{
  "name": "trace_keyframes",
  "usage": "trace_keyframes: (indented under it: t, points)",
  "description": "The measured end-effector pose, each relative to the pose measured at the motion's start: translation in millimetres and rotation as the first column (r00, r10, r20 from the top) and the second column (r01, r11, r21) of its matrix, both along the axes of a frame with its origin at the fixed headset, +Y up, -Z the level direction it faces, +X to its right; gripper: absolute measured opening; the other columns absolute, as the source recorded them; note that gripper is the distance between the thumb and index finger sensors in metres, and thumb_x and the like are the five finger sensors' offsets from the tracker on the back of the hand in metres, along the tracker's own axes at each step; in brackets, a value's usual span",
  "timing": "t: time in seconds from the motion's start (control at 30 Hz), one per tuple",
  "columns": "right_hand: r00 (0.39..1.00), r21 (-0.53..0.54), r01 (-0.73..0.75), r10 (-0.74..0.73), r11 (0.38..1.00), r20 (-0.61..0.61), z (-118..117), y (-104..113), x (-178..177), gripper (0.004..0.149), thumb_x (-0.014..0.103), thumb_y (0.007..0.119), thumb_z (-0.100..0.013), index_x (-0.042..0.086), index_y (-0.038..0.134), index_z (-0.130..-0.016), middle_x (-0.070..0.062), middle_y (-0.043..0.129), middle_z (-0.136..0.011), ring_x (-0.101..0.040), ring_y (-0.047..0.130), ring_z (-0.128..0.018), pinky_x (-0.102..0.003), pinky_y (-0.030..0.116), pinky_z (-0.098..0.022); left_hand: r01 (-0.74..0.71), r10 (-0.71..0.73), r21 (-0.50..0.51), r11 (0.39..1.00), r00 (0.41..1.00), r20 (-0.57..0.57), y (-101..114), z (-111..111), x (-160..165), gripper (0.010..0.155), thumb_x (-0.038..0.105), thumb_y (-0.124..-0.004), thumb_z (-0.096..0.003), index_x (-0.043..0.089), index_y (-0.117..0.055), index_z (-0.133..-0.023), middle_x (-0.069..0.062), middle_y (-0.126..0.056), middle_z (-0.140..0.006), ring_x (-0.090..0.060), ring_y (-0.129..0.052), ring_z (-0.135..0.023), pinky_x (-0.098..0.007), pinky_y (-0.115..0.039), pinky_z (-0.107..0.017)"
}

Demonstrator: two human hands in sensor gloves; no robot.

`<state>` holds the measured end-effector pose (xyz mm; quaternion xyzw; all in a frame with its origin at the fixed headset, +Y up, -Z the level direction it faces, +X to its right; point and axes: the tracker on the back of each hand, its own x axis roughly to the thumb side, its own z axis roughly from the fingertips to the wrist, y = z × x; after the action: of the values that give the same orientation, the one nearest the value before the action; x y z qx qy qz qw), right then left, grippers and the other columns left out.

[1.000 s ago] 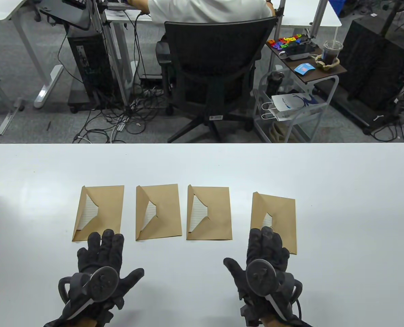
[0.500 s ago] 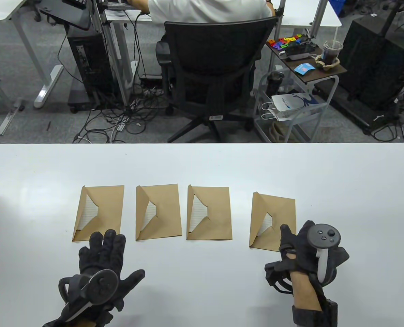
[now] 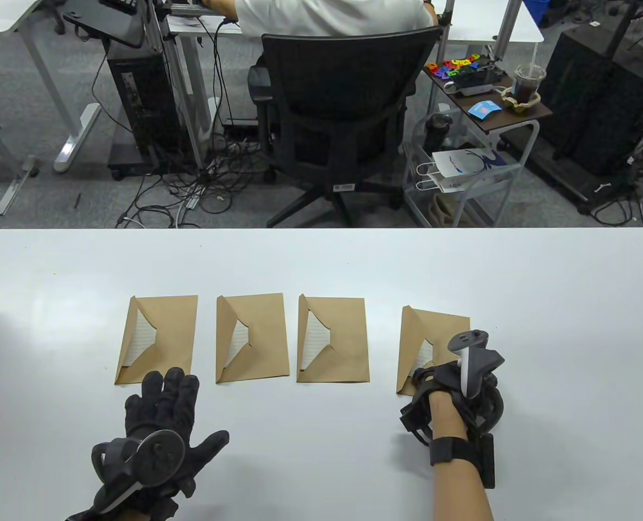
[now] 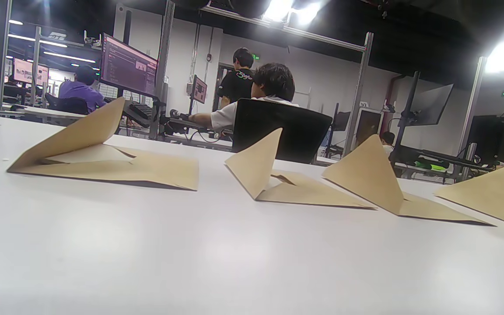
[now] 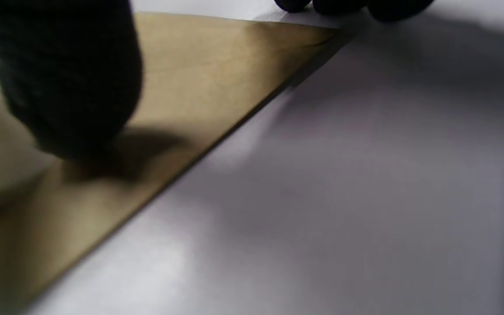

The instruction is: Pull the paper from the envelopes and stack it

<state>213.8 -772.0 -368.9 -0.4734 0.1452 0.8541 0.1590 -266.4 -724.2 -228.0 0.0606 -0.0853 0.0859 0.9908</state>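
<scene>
No readable writing on the envelopes. My right hand (image 3: 451, 380) sits on the rightmost kraft envelope (image 3: 446, 331), thumb pressing its face, fingers at its edge; grip closure unclear. Left hand (image 3: 161, 412) lies flat, fingers spread, touching the leftmost envelope (image 3: 164, 325). White table (image 3: 321, 260) beyond.
</scene>
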Motion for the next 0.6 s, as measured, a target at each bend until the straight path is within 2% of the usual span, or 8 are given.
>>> trace_keyframes:
  t: [0.03, 0.13, 0.33, 0.47, 0.5, 0.53, 0.6]
  points:
    - [0.999, 0.022, -0.034, 0.034, 0.999, 0.001, 0.2, 3.0, -0.5, 0.118, 0.048, 0.103, -0.018, 0.007, 0.035, -0.105, -0.026, 0.046, -0.109, -0.054, 0.054, -0.096, -0.066, 0.065, -0.063, -0.002, 0.002, 0.000, 1.000, 1.000, 0.001, 0.3, 0.2, 0.1, 0.104, 0.083, -0.068, -0.0372, 0.024, -0.034, -0.115, -0.004, -0.037, -0.121, -0.047, -0.037, -0.114, -0.073, -0.043, -0.073]
    - [0.998, 0.028, -0.065, 0.064, 0.998, 0.011, -0.5, 3.7, -1.6, 0.119, 0.046, 0.105, -0.016, 0.007, 0.036, -0.104, -0.025, 0.054, -0.105, -0.055, 0.062, -0.094, -0.062, 0.076, -0.056, -0.002, 0.002, -0.007, 1.000, 1.000, 0.005, -0.7, 0.1, 0.8, 0.103, 0.083, -0.068, -0.0377, 0.024, -0.034, -0.115, -0.004, -0.038, -0.121, -0.048, -0.037, -0.114, -0.073, -0.044, -0.073]
    - [0.995, -0.010, -0.097, 0.098, 0.995, 0.019, -2.6, 8.6, 2.7, 0.119, 0.043, 0.107, -0.012, 0.008, 0.041, -0.104, -0.021, 0.065, -0.100, -0.047, 0.076, -0.087, -0.056, 0.085, -0.048, -0.001, 0.001, -0.018, 1.000, 1.000, 0.013, -2.2, -0.1, 2.1, 0.103, 0.083, -0.068, -0.0378, 0.023, -0.035, -0.116, -0.004, -0.039, -0.121, -0.048, -0.038, -0.114, -0.073, -0.044, -0.073]
    - [0.997, -0.016, -0.061, 0.061, 0.998, 0.046, -5.5, 7.7, 10.0, 0.120, 0.041, 0.109, -0.010, 0.007, 0.042, -0.104, -0.022, 0.065, -0.098, -0.027, 0.089, -0.069, -0.052, 0.088, -0.042, -0.002, 0.002, -0.014, 1.000, 1.000, 0.009, -1.8, -0.2, 1.2, 0.103, 0.083, -0.068, -0.0379, 0.024, -0.035, -0.115, -0.004, -0.039, -0.121, -0.048, -0.038, -0.114, -0.073, -0.044, -0.073]
    - [0.998, -0.011, -0.025, 0.025, 1.000, 0.055, -5.2, 6.7, 12.5, 0.119, 0.040, 0.109, -0.011, 0.007, 0.042, -0.104, -0.021, 0.065, -0.097, -0.020, 0.094, -0.061, -0.051, 0.090, -0.041, -0.002, 0.002, -0.014, 1.000, 1.000, 0.006, -1.7, -0.2, 0.9, 0.103, 0.083, -0.068, -0.0378, 0.024, -0.035, -0.115, -0.004, -0.039, -0.121, -0.048, -0.038, -0.114, -0.073, -0.044, -0.073]
    - [0.997, 0.013, 0.005, -0.006, 1.000, 0.072, -4.7, 5.5, 13.3, 0.118, 0.037, 0.110, -0.011, 0.007, 0.043, -0.104, -0.020, 0.066, -0.096, -0.017, 0.097, -0.054, -0.051, 0.089, -0.040, -0.003, 0.003, -0.014, 1.000, 1.000, 0.005, -1.6, -0.3, 0.7, 0.103, 0.083, -0.068, -0.0378, 0.023, -0.035, -0.115, -0.004, -0.039, -0.121, -0.048, -0.038, -0.114, -0.073, -0.044, -0.073]
    - [0.998, 0.015, 0.011, -0.012, 1.000, 0.068, -4.6, 5.5, 14.7, 0.115, 0.036, 0.110, -0.012, 0.011, 0.046, -0.104, -0.013, 0.072, -0.091, -0.016, 0.098, -0.053, -0.055, 0.086, -0.045, -0.003, 0.003, -0.014, 1.000, 1.000, 0.002, -1.3, -0.5, 0.3, 0.103, 0.083, -0.068, -0.0379, 0.023, -0.035, -0.115, -0.004, -0.039, -0.121, -0.048, -0.039, -0.114, -0.073, -0.044, -0.073]
